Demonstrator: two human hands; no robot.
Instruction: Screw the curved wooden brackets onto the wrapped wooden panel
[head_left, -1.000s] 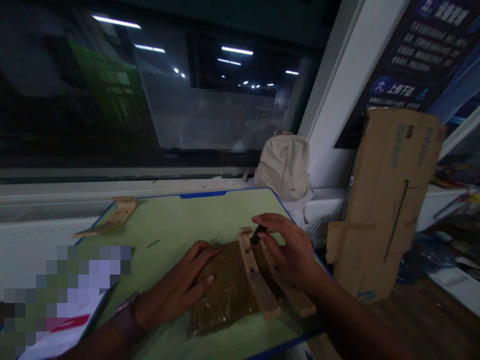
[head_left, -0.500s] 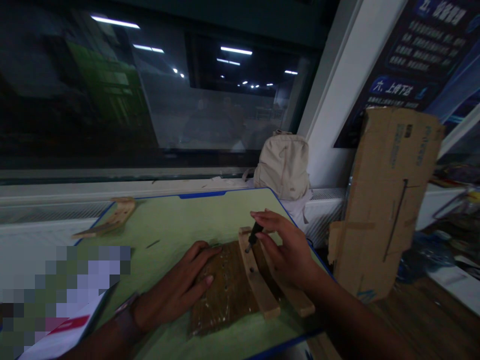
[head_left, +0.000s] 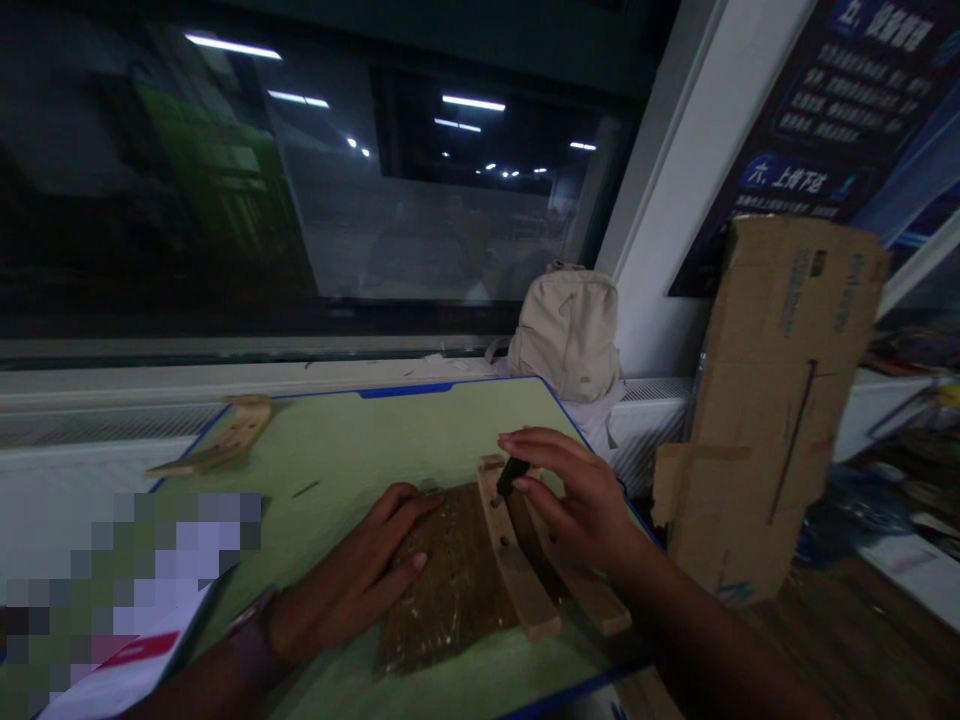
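Note:
My right hand (head_left: 574, 495) grips the dark handle of a screwdriver (head_left: 511, 474) between thumb and fingers. The tool leans, its tip at a hole near the far end of a curved wooden strip (head_left: 517, 575). This strip lies on a brown wooden board (head_left: 457, 575) with small holes and a shiny clear film over it. A second curved strip (head_left: 589, 590) lies to the right, partly under my right hand. My left hand (head_left: 379, 560) rests flat on the board's left side, fingers apart.
The green table (head_left: 360, 430) has a blue edge. At its far left corner lies another curved wooden piece (head_left: 244, 425), with a thin dark object (head_left: 306, 489) nearer. Papers (head_left: 142, 650) lie at the left. A beige backpack (head_left: 566, 330) and tall cardboard (head_left: 772, 400) stand beyond.
My right hand has shifted slightly on the screwdriver, its fingers a little lower around the handle. The left hand, board and strips look unmoved.

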